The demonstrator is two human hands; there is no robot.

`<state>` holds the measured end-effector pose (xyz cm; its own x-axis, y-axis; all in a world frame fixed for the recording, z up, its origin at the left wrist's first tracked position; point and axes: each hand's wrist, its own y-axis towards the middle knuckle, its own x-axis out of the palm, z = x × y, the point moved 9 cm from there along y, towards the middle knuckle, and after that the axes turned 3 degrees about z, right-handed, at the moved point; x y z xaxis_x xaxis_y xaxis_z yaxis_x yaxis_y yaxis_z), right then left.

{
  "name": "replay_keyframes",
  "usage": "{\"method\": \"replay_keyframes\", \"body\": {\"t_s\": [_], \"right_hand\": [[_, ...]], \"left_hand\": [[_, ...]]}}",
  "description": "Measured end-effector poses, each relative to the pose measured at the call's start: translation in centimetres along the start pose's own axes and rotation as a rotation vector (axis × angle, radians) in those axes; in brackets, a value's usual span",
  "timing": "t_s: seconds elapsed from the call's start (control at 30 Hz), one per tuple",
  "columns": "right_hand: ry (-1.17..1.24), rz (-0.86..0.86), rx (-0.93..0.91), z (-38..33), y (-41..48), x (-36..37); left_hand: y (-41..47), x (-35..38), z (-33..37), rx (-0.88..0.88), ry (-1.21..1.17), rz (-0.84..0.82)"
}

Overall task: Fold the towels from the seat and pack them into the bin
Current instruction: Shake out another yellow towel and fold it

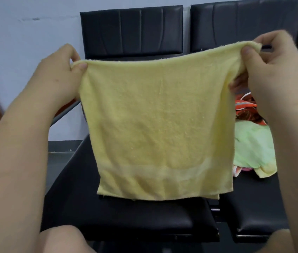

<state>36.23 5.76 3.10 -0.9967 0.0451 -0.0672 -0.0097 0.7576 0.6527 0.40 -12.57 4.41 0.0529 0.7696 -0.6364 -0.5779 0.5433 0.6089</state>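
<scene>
Yellow towel [161,125] hangs stretched, top corners pinched by each hand

Pale yellow towel [159,125]; light green towel [252,147]; orange patterned cloth [247,110]; black seats [131,31].

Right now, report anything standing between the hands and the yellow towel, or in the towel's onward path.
Nothing between them: the left hand and right hand pinch the yellow towel by its top corners. No bin is in view, so that path cannot be judged.
</scene>
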Motion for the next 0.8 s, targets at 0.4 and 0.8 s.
{"method": "replay_keyframes", "body": {"t_s": [0.4,0.8], "right_hand": [[-0.145,-0.345,0.366,14.0,0.6,10.5],[-1.373,-1.485,0.126,20.2,-13.3,13.0]], "left_hand": [[-0.5,16.2,-4.3,-0.136,-0.267,-0.164],[-13.1,25.1,-6.9,0.103,0.275,-1.194]]}}
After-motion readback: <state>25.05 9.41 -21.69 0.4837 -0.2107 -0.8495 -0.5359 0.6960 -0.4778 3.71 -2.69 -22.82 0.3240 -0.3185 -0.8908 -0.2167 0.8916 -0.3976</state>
